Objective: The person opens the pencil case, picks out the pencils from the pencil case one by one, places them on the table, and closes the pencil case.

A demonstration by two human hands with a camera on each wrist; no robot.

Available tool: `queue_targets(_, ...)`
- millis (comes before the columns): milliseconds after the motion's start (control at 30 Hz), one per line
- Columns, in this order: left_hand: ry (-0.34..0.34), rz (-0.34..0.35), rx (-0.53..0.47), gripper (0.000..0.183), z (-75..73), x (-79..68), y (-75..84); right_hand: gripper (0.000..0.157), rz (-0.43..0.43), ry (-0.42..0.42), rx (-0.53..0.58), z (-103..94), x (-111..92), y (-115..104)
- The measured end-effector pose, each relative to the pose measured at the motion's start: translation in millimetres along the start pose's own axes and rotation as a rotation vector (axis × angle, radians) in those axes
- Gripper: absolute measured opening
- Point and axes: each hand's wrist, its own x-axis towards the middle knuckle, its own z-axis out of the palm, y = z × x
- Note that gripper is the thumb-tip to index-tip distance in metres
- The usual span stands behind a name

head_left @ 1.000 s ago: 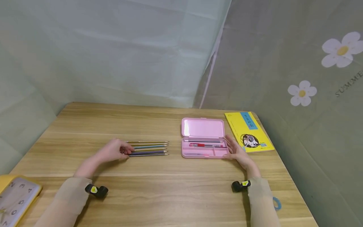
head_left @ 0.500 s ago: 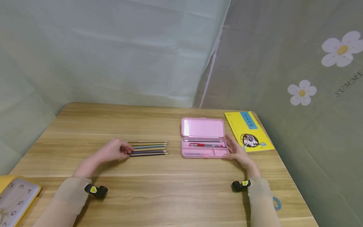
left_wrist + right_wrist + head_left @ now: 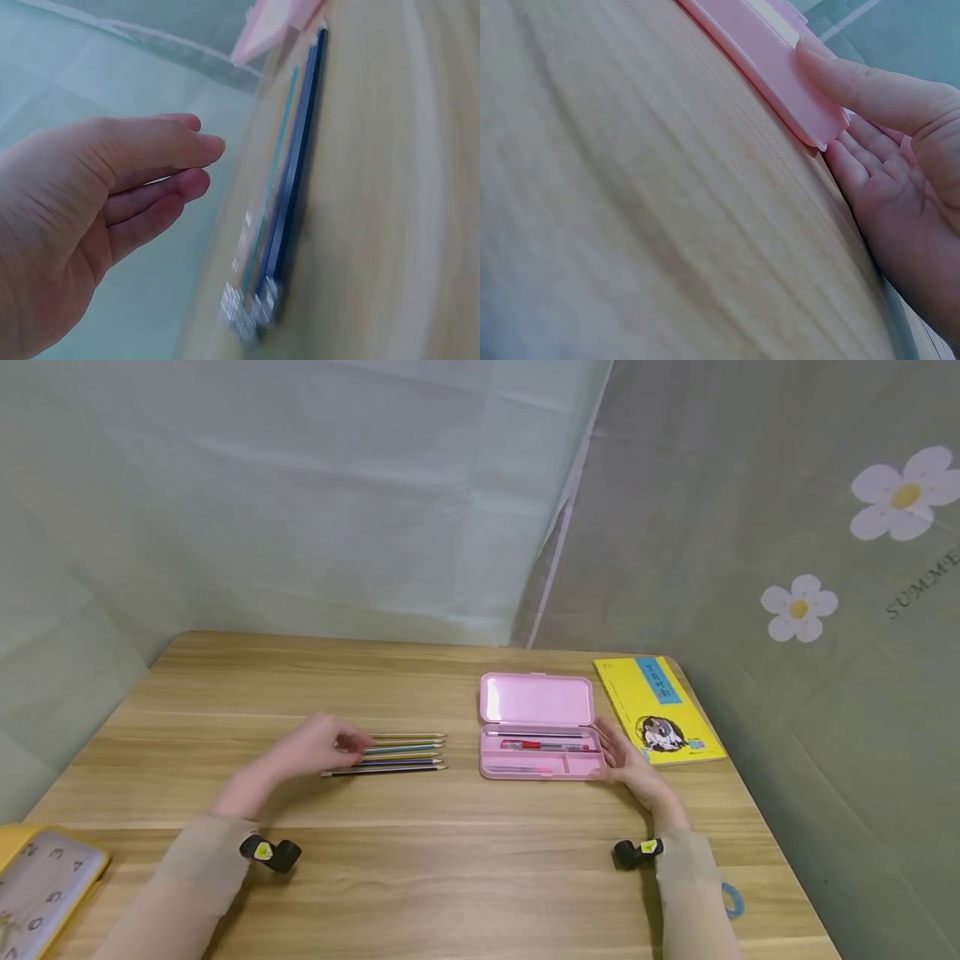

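Several pencils (image 3: 408, 760) lie side by side on the wooden table, their sharpened tips to the right. My left hand (image 3: 311, 750) is over their left part; in the left wrist view its fingers (image 3: 161, 146) are loosely bent with nothing between them, apart from the pencils. To the right lies a pink pencil case (image 3: 537, 700), its lid folded back. Inside it are a pencil (image 3: 536, 734), a red-capped pen (image 3: 531, 745) and another thin pen-like item (image 3: 519, 769). My right hand (image 3: 633, 770) holds the case's right end, thumb (image 3: 859, 86) on the near side and fingers at the end.
A yellow book (image 3: 626, 689) lies just right of the pencil case, near the right edge. At the front left sits a yellow clock (image 3: 56, 885). A blue ring (image 3: 733, 900) lies beside the right forearm. Curtains (image 3: 360, 502) hang behind the table.
My left hand has shifted right and slightly up from the pencils' left ends, uncovering the end of the nearest pencil. The right hand and pencil case have stayed in place.
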Motion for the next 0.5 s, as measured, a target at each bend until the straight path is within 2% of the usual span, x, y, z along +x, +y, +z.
queue_targets(133,0.026,0.059,-0.004,0.019,-0.9,16.0,10.8,0.102,-0.005,-0.001,0.000,0.3,-1,-1)
queue_targets(500,0.074,0.140,-0.011,0.019,8.6,66.3,45.9,0.101,-0.004,0.002,-0.007,0.7,-1,-1)
